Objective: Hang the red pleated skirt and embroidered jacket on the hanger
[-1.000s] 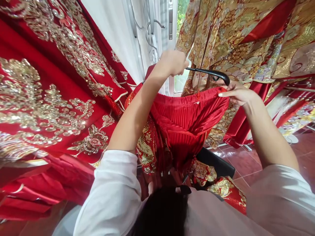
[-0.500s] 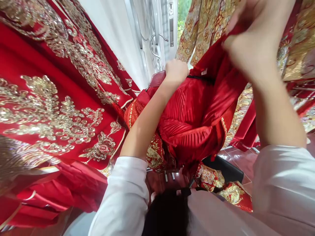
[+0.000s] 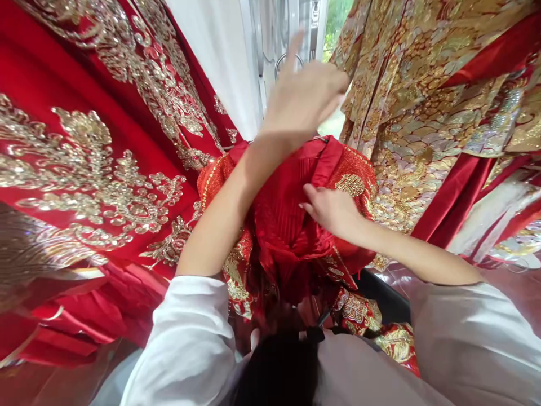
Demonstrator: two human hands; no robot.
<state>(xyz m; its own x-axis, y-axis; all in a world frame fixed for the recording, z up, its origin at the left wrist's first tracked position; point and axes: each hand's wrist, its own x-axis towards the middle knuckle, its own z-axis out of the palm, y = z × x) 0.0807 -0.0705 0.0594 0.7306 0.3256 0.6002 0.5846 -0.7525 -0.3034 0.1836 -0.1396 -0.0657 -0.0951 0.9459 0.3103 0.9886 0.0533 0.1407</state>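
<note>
A red jacket [image 3: 281,197] with gold embroidery and a pleated red lining hangs in front of me. Above its collar, my left hand [image 3: 302,96] is off the cloth, slightly blurred, its fingers apart and one stretched upward. Behind that hand shows part of a metal hanger hook [image 3: 276,69]. My right hand [image 3: 336,211] is at the jacket's right front edge, thumb and fingers closed on the red cloth. The gold-patterned right shoulder of the jacket lies just beyond it.
Red garments with silver-gold beading [image 3: 93,163] hang close on the left. Gold patterned garments [image 3: 406,124] hang on the right. A white door or window frame [image 3: 253,45] stands behind. Red-and-gold cloth [image 3: 357,310] lies on a dark seat [image 3: 389,293] below right.
My left hand has let go of the hanger area and lifted. The right hand has come down from the raised jacket side to its front edge. That side now lies over the hanger.
</note>
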